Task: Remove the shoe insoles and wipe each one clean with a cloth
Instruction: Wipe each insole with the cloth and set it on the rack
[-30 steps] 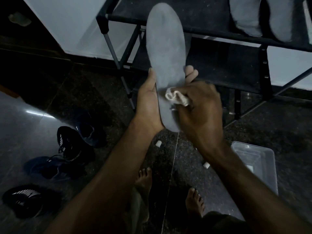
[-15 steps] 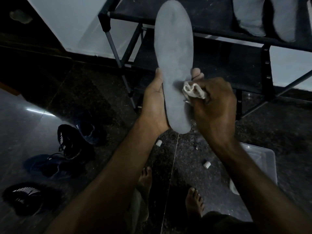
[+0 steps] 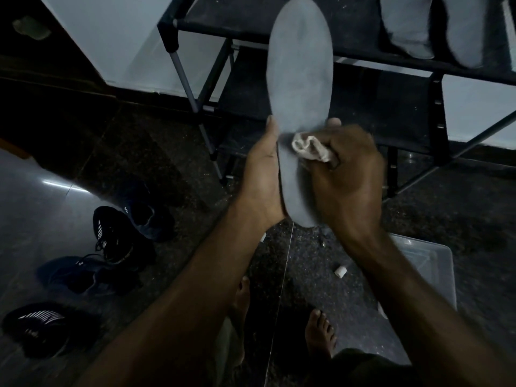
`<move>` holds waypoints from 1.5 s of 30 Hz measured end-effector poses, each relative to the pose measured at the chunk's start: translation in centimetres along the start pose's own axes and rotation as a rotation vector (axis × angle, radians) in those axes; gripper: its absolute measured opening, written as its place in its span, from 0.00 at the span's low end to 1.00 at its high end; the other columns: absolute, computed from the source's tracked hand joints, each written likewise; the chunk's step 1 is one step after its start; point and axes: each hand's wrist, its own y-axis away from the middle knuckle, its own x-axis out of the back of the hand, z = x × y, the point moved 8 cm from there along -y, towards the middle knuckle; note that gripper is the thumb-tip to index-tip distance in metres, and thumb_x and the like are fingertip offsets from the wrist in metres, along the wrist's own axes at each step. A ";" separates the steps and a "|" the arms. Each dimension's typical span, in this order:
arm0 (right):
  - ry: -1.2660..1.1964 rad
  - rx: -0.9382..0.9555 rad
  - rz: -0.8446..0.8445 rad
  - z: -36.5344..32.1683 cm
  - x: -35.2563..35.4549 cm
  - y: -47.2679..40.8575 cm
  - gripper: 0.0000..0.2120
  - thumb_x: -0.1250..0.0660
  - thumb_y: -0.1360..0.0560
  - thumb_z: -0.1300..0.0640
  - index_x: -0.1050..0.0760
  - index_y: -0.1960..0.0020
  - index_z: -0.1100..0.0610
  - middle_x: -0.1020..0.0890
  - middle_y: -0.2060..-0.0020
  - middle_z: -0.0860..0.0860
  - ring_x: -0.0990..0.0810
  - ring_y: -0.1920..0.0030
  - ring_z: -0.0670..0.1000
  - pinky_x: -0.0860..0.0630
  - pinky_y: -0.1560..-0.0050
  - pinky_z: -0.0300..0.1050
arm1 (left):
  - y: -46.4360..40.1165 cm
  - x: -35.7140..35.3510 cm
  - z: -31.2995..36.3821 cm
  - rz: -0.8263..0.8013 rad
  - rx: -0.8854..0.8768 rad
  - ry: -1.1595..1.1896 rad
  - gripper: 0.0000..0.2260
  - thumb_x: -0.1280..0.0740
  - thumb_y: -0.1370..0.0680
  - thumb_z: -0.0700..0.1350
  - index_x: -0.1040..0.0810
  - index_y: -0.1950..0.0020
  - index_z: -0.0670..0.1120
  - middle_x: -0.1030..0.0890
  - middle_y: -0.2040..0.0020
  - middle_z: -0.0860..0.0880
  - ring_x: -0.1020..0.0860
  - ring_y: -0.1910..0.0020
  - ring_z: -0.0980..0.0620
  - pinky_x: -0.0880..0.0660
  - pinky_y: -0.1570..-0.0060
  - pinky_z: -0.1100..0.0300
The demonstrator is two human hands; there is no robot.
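Note:
A long grey insole (image 3: 300,74) stands upright in front of me, toe end up. My left hand (image 3: 264,174) grips its lower half from behind, thumb along the left edge and a fingertip showing at the right edge. My right hand (image 3: 346,177) holds a small crumpled white cloth (image 3: 310,148) and presses it against the insole's middle. Two more grey insoles (image 3: 405,26) lie on the top shelf of the rack at upper right.
A black shoe rack (image 3: 251,20) with metal legs stands against the white wall. Several dark sneakers (image 3: 111,233) lie on the shiny floor at left. A clear plastic tub (image 3: 435,263) sits at right, small white pieces (image 3: 340,272) near my bare feet (image 3: 319,336).
The insole and both hands have shifted right and slightly up. The cloth slid up from the heel area to the insole's middle.

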 end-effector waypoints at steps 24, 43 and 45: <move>-0.028 -0.194 0.015 3.2 0.4 0.0 0.09 0.28 0.26 0.56 0.18 0.48 0.58 0.22 0.51 0.52 0.27 0.55 0.37 0.30 0.51 0.27 | 0.1 0.2 -0.1 0.083 -0.044 -0.137 0.27 0.55 0.16 0.58 0.33 0.29 0.40 0.25 0.34 0.41 0.26 0.35 0.44 0.31 0.34 0.51; -0.149 -0.083 -0.112 1.3 -1.3 0.4 0.09 0.26 0.28 0.56 0.17 0.49 0.57 0.24 0.52 0.50 0.24 0.51 0.51 0.23 0.53 0.47 | 0.4 0.7 3.2 0.035 -0.132 0.052 0.34 0.55 0.18 0.64 0.28 0.34 0.36 0.20 0.44 0.38 0.19 0.46 0.43 0.23 0.44 0.49; -0.059 -0.086 -0.048 1.9 -0.4 0.1 0.08 0.28 0.27 0.54 0.17 0.50 0.55 0.24 0.55 0.48 0.25 0.53 0.52 0.26 0.54 0.46 | 0.4 0.4 2.8 0.029 -0.119 0.022 0.34 0.54 0.19 0.64 0.31 0.30 0.38 0.22 0.40 0.38 0.22 0.40 0.43 0.27 0.38 0.49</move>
